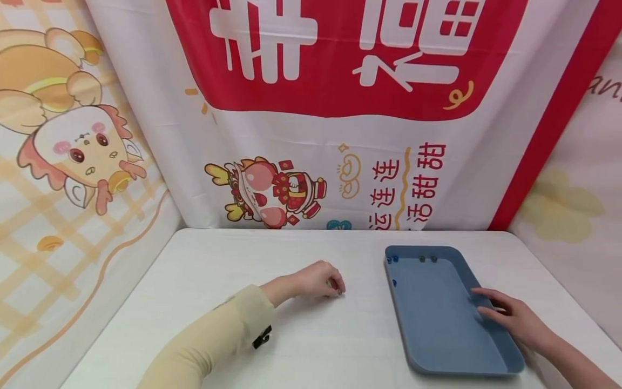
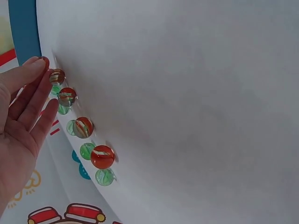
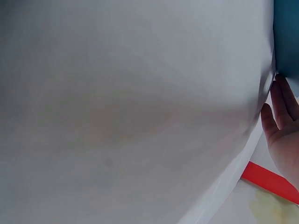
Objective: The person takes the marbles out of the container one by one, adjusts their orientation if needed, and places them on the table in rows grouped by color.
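Note:
My left hand is low over the white table, left of the tray. Between thumb and fingertips it pinches a reddish marble. Close by its fingers in the left wrist view run red-swirled marbles in a row, with green-swirled marbles alongside; the head view does not show these. My right hand rests at the right rim of the blue tray, its fingers extended over the side wall. Seen from the right wrist, its fingers reach up to the tray's outer side.
Inside the tray, small blue marbles lie along the left wall and dark marbles near the far wall. A red and white printed cloth hangs behind the table. Printed cloths flank it left and right.

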A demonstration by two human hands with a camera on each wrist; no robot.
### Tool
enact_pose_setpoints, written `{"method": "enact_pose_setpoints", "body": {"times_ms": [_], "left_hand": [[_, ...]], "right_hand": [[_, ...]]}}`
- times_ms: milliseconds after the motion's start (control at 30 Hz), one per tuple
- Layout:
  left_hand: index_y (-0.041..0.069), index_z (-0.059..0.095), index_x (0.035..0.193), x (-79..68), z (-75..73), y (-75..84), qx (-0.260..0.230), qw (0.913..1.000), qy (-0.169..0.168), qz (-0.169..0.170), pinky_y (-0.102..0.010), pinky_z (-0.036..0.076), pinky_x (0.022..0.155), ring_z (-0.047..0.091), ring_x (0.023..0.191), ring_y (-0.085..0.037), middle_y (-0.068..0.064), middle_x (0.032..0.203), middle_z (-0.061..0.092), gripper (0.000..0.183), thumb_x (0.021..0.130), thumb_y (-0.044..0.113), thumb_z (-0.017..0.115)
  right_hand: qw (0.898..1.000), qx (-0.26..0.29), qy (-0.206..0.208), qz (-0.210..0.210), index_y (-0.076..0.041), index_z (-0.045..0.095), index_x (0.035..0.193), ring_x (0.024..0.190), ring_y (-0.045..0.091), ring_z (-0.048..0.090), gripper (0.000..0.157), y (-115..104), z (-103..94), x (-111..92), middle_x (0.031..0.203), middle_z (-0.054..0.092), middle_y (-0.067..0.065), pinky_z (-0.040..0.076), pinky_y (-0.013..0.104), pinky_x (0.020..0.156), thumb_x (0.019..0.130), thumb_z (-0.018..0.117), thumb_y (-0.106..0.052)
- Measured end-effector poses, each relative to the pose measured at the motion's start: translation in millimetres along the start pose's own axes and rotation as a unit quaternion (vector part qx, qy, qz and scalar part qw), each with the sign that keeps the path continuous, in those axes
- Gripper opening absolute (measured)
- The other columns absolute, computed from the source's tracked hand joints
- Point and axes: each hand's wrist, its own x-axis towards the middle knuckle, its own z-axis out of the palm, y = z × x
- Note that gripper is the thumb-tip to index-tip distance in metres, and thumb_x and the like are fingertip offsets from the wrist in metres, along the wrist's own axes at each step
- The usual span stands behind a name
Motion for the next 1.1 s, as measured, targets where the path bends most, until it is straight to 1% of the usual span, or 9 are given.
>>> {"method": "enact_pose_setpoints", "body": {"times_ms": [167, 400, 533, 600, 767, 833, 933, 1000, 1100], "left_hand": [[0.013, 0.075, 0.095, 4.1, 2.7, -2.2, 0.023, 0.9997, -0.007, 0.010, -0.017, 0.049, 0.073, 0.057, 0.078, -0.003, 0.012, 0.086, 0.066, 0.013, 0.087, 0.004, 0.072], [0.014, 0.076, 0.095, 5.7, 2.9, -1.2, 0.040, 0.9991, -0.013, 0.009, -0.017, 0.048, 0.075, 0.057, 0.080, -0.002, 0.013, 0.087, 0.066, 0.015, 0.087, 0.003, 0.072], [0.014, 0.076, 0.095, 5.7, 2.3, 0.4, 0.040, 0.9991, -0.015, 0.007, -0.016, 0.048, 0.075, 0.058, 0.080, -0.002, 0.013, 0.087, 0.066, 0.015, 0.087, 0.002, 0.071], [0.014, 0.075, 0.095, 5.3, 1.7, 0.6, 0.031, 0.9994, -0.017, 0.003, -0.017, 0.049, 0.074, 0.058, 0.080, -0.003, 0.012, 0.087, 0.066, 0.015, 0.087, 0.002, 0.071], [0.014, 0.074, 0.097, 3.7, -4.7, 3.0, 0.011, 0.9997, -0.015, -0.013, -0.020, 0.051, 0.067, 0.058, 0.072, -0.006, 0.008, 0.088, 0.067, 0.014, 0.088, 0.004, 0.070], [0.014, 0.074, 0.100, 3.5, -9.3, 5.1, 0.019, 0.9997, -0.009, -0.009, -0.021, 0.050, 0.068, 0.058, 0.074, -0.006, 0.007, 0.090, 0.067, 0.015, 0.089, 0.006, 0.068], [0.013, 0.074, 0.103, 6.1, -16.6, 8.7, 0.034, 0.9993, 0.001, 0.016, -0.021, 0.049, 0.076, 0.058, 0.081, -0.004, 0.006, 0.095, 0.068, 0.016, 0.091, 0.006, 0.067], [0.011, 0.073, 0.105, 9.9, -20.6, 12.7, 0.041, 0.9986, 0.007, 0.032, -0.021, 0.048, 0.081, 0.058, 0.085, -0.003, 0.005, 0.098, 0.069, 0.016, 0.091, 0.006, 0.067], [0.009, 0.073, 0.107, 17.8, -25.1, 20.5, 0.037, 0.9980, 0.011, 0.051, -0.021, 0.048, 0.081, 0.059, 0.087, -0.002, 0.001, 0.101, 0.070, 0.016, 0.091, 0.007, 0.068]], "right_hand": [[1.000, -0.003, 0.011, -0.015, 0.002, 0.057, 0.130, 0.100, -0.017, 0.046, 0.045, 0.6, 0.2, 0.2, 0.128, 0.056, 0.026, 0.048, 0.015, 0.076, 0.092, 0.068, -0.020], [1.000, -0.005, 0.010, -0.009, 0.000, 0.057, 0.131, 0.101, -0.018, 0.044, 0.046, 0.9, -0.2, 0.4, 0.129, 0.055, 0.026, 0.048, 0.015, 0.077, 0.092, 0.068, -0.021], [1.000, -0.002, 0.005, -0.006, 0.000, 0.056, 0.131, 0.101, -0.018, 0.044, 0.046, 0.9, -0.7, 0.1, 0.130, 0.055, 0.026, 0.048, 0.015, 0.077, 0.092, 0.068, -0.022], [1.000, 0.000, 0.005, -0.006, 0.000, 0.056, 0.131, 0.101, -0.018, 0.043, 0.047, 0.7, -0.5, 0.0, 0.129, 0.055, 0.027, 0.047, 0.015, 0.077, 0.092, 0.068, -0.022], [1.000, 0.003, 0.007, -0.009, 0.000, 0.057, 0.131, 0.101, -0.019, 0.043, 0.046, -1.3, -0.5, 0.1, 0.129, 0.055, 0.027, 0.047, 0.014, 0.077, 0.092, 0.068, -0.021], [1.000, 0.003, 0.005, -0.005, 0.000, 0.056, 0.131, 0.101, -0.019, 0.043, 0.046, -2.2, -0.6, -0.2, 0.129, 0.055, 0.027, 0.047, 0.014, 0.078, 0.092, 0.068, -0.022], [1.000, 0.003, 0.002, 0.000, 0.000, 0.056, 0.132, 0.101, -0.019, 0.043, 0.047, -3.2, -0.9, -0.6, 0.130, 0.055, 0.027, 0.047, 0.014, 0.078, 0.093, 0.067, -0.023], [1.000, 0.005, 0.001, 0.002, 0.000, 0.056, 0.132, 0.100, -0.018, 0.043, 0.047, -3.5, -1.0, -0.8, 0.130, 0.054, 0.027, 0.047, 0.014, 0.078, 0.093, 0.067, -0.023], [1.000, 0.009, 0.001, 0.001, 0.001, 0.056, 0.132, 0.101, -0.017, 0.045, 0.047, -3.4, -1.0, -0.8, 0.130, 0.055, 0.027, 0.047, 0.015, 0.078, 0.093, 0.067, -0.023]]}}
